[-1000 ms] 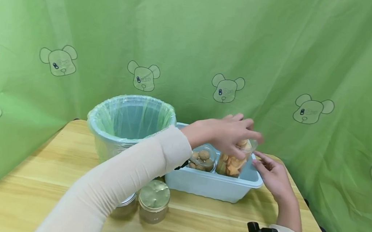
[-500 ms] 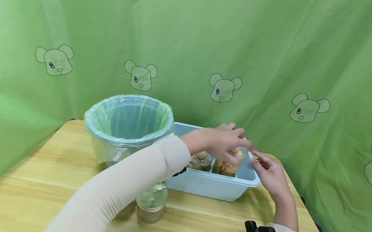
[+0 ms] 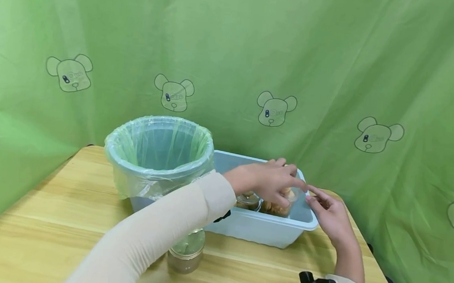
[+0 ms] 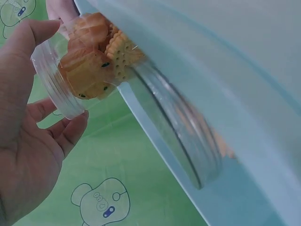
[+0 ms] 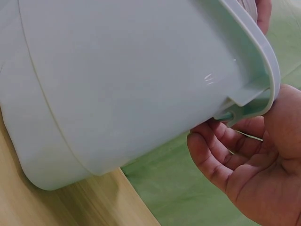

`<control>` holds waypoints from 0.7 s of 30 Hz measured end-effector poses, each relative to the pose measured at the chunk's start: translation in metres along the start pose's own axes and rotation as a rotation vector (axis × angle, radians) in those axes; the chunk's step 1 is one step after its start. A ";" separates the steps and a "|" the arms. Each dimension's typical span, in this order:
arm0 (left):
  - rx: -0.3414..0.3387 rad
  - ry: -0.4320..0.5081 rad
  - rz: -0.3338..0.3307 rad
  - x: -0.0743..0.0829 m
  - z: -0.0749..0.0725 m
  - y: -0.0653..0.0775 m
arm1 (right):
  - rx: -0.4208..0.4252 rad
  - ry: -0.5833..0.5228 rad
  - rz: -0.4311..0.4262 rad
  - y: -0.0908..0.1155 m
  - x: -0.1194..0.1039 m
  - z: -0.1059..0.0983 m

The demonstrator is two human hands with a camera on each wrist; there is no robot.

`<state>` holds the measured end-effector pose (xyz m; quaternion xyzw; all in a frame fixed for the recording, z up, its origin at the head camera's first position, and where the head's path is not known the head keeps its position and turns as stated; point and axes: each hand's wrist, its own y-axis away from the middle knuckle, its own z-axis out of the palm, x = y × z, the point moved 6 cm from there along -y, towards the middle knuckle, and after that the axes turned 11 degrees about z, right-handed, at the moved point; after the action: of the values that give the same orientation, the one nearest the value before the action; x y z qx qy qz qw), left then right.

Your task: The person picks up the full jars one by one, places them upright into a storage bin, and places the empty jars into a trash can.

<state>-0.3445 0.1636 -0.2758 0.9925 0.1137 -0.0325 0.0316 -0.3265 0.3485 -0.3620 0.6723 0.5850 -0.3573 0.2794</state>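
**Left hand (image 3: 275, 181) has the cracker jar (image 4: 89, 66) by its rim, inside the tub (image 3: 260, 230)**

The grip is spread only as wide as the jar's mouth: thumb on 1 side of the ridged clear rim, fingertips on the other. The jar is in the right part of the pale blue tub. The hand covers its top in the head view, so I cannot tell whether its base rests on the tub floor.

The likeliest trouble is a slip. The rim looks smooth and only fingertips hold it, so a loose release could let the jar drop or tip. If its mouth is uncovered, which I cannot make out, crackers could spill. The second clear jar (image 3: 247, 201) is just beside it, so a sideways swing could knock the 2 together.

The left arm reaches across the front of the body, palm over the jar, forefinger extended toward the tub's right rim. The right hand (image 3: 332, 214) holds that end of the tub, thumb at the rim and fingers curled beneath; pulling there could shift everything inside.

Farther left is a bin with a green liner (image 3: 122, 169). Nearer the person, a lidded jar (image 3: 185, 259) is on the wooden table (image 3: 45, 207), close under the left sleeve (image 3: 156, 227), which could catch it.
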 end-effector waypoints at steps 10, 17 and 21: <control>-0.009 0.040 -0.032 0.001 0.011 0.000 | -0.009 -0.021 -0.012 0.002 -0.002 0.001; -0.005 0.039 -0.049 0.000 0.012 -0.003 | -0.017 -0.022 -0.006 0.001 -0.001 0.000; 0.016 0.066 -0.072 -0.003 0.013 -0.003 | -0.018 -0.028 -0.004 0.001 0.000 0.000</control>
<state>-0.3491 0.1649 -0.2884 0.9885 0.1500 -0.0018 0.0187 -0.3251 0.3483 -0.3620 0.6636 0.5856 -0.3620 0.2925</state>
